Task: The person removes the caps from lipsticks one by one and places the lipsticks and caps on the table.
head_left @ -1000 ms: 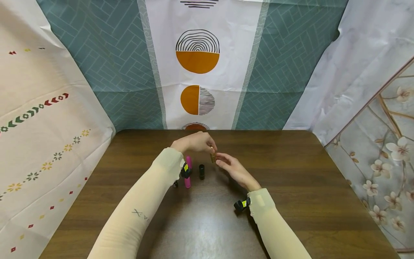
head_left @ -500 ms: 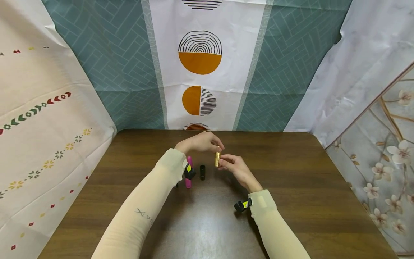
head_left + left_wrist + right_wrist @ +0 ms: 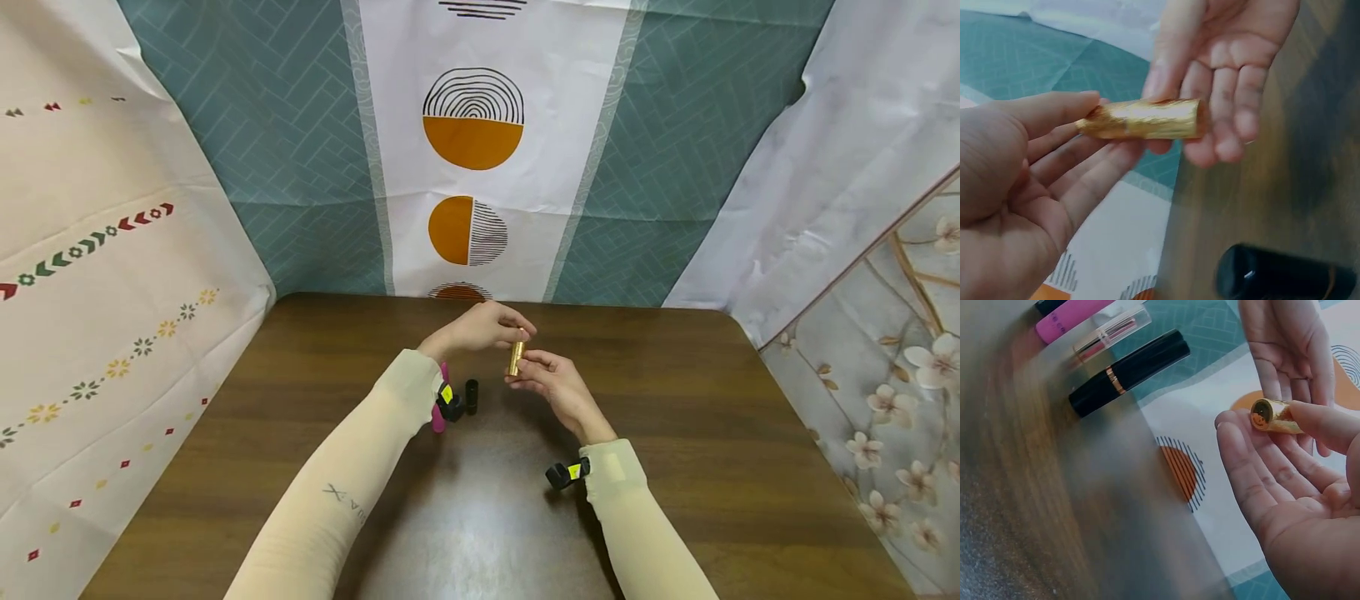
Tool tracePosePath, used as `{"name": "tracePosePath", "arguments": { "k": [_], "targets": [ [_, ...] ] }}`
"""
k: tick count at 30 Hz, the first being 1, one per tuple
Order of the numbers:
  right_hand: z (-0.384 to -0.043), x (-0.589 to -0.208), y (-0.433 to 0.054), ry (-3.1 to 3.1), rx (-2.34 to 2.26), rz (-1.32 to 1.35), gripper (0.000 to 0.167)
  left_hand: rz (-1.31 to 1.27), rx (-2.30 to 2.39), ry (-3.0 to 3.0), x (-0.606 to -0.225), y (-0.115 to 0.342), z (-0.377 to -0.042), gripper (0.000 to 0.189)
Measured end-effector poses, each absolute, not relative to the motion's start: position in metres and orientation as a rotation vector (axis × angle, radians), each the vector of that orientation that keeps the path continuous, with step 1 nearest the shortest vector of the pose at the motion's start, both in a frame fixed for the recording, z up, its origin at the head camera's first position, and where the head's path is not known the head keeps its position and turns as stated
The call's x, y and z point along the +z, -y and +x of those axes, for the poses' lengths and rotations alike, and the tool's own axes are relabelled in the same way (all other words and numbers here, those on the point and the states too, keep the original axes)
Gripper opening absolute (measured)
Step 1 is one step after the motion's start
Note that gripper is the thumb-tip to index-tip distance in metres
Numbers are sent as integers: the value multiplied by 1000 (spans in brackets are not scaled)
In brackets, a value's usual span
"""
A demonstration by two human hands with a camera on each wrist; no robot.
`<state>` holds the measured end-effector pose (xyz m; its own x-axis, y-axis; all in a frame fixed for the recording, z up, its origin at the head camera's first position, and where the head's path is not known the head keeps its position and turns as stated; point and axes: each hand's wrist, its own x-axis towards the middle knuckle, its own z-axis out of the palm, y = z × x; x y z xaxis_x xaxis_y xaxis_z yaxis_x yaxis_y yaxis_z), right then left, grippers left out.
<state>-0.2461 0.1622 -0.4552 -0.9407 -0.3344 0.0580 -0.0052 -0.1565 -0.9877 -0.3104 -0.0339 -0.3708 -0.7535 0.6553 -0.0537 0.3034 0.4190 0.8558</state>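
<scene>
A shiny gold lipstick tube (image 3: 517, 358) is held above the table between both hands, tilted in the head view. My left hand (image 3: 482, 327) pinches its upper end between thumb and fingers. Around the lower end, the thumb and fingers of my right hand (image 3: 561, 390) grip it. The left wrist view shows the gold lipstick tube (image 3: 1157, 120) lying crosswise between the two hands. Its round end, with an orange label, faces the camera in the right wrist view. Below and left of the hands, a black lipstick tube (image 3: 472, 397) with a gold band (image 3: 1115, 380) stays on the table.
A pink tube (image 3: 1075, 317) and a clear-capped lip product (image 3: 1113, 334) lie beside the black tube. In the head view my left wrist partly covers the pink tube. The brown wooden table (image 3: 720, 433) ends at a patterned cloth backdrop (image 3: 480, 283).
Earlier the left hand alone held the gold lipstick tube, with the right fingers beside it. The right hand has since taken its lower end. Hands and tube have shifted slightly right.
</scene>
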Motion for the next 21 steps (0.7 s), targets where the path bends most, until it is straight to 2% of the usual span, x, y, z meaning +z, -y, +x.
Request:
{"name": "tracePosePath", "arguments": {
  "k": [10,16,21],
  "targets": [
    [-244,-450,-163,-1858,-2215,-377,41,748,1550,-2194,-382,30,-305,29],
    [-243,-449,-164,-1861,-2208,-367,36,745,1622,-2172,-387,28,-302,30],
    [-244,-445,-167,-1797,-2267,-322,40,671,1712,-2082,-386,27,-301,32]
  ]
}}
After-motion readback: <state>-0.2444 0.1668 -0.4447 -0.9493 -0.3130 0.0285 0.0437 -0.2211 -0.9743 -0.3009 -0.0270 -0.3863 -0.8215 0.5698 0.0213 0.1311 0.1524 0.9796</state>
